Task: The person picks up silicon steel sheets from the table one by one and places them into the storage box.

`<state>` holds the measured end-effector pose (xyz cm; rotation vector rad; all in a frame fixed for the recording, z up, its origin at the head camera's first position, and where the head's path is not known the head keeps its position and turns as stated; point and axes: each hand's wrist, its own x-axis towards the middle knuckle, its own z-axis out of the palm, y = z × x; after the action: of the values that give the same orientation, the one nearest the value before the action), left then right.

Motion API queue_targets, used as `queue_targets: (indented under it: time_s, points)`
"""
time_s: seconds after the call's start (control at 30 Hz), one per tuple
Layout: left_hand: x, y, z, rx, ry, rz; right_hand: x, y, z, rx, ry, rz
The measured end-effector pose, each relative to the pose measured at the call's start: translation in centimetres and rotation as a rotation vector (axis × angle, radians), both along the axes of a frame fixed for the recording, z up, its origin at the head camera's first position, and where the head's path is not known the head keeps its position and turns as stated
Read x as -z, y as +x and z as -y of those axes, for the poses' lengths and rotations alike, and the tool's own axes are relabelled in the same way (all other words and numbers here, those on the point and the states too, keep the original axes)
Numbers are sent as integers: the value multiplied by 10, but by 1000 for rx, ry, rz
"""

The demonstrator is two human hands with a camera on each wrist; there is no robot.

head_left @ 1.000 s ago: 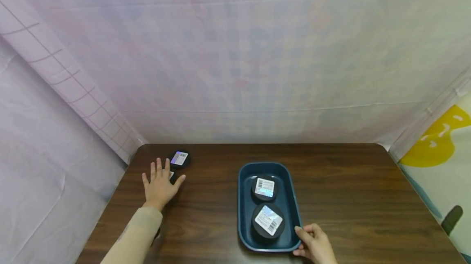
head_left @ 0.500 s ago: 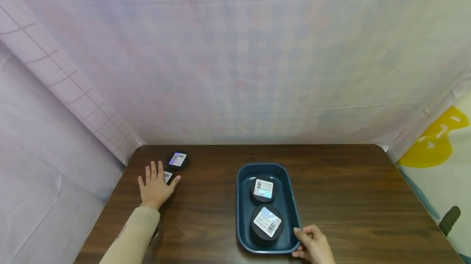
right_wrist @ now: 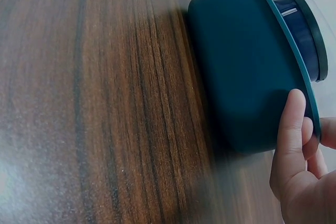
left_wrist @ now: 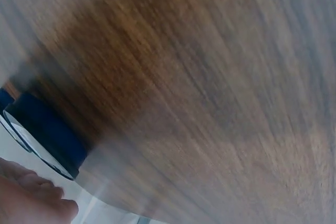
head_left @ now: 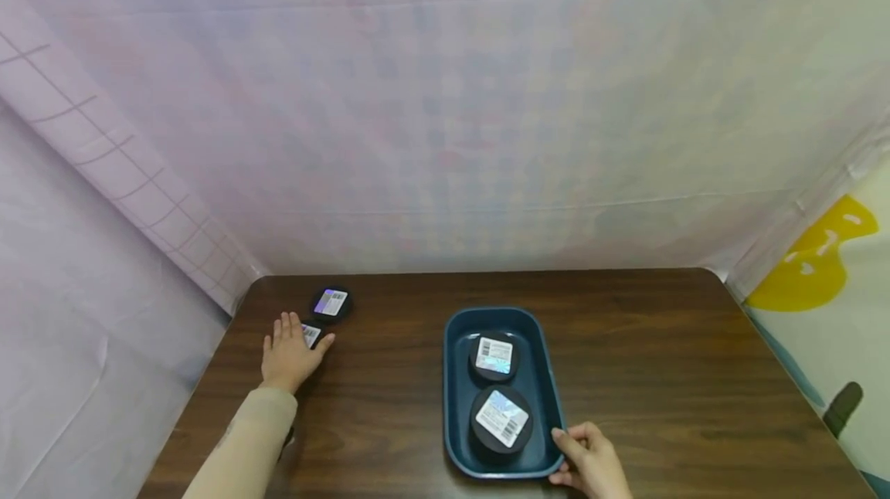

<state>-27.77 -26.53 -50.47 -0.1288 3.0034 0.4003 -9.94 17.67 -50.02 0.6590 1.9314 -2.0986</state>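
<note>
My left hand (head_left: 285,360) reaches over a round black tub (head_left: 310,334) at the table's left. Its fingers lie straight and close together across the label, thumb out to the right. In the left wrist view, the hand (left_wrist: 34,198) is beside the lid of the dark tub (left_wrist: 50,129). Just behind sits another labelled round tub (head_left: 331,303). My right hand (head_left: 591,459) pinches the near right corner of a dark blue-green tray (head_left: 453,406), thumb on the rim, as the right wrist view also shows. Two black tubs, one farther (head_left: 494,357) and one nearer (head_left: 501,419), stand inside the tray.
Everything stands on a dark wooden table (head_left: 660,360). A pale patterned cloth (head_left: 445,113) hangs behind its far edge, with more cloth at both sides.
My left hand's spread fingers have drawn together, and the hand has settled lower over the nearer tub. The right hand keeps its grip on the tray. The head view has shifted slightly.
</note>
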Motion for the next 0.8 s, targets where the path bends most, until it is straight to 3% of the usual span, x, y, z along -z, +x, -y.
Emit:
queue_targets:
  time_s: [0.5, 0.8]
  points:
    - [-5, -5, 5, 7, 5, 58, -1, 0, 2, -9, -4, -1]
    - [-18, -12, 6, 23, -6, 7, -2, 0, 2, 16, -3, 2]
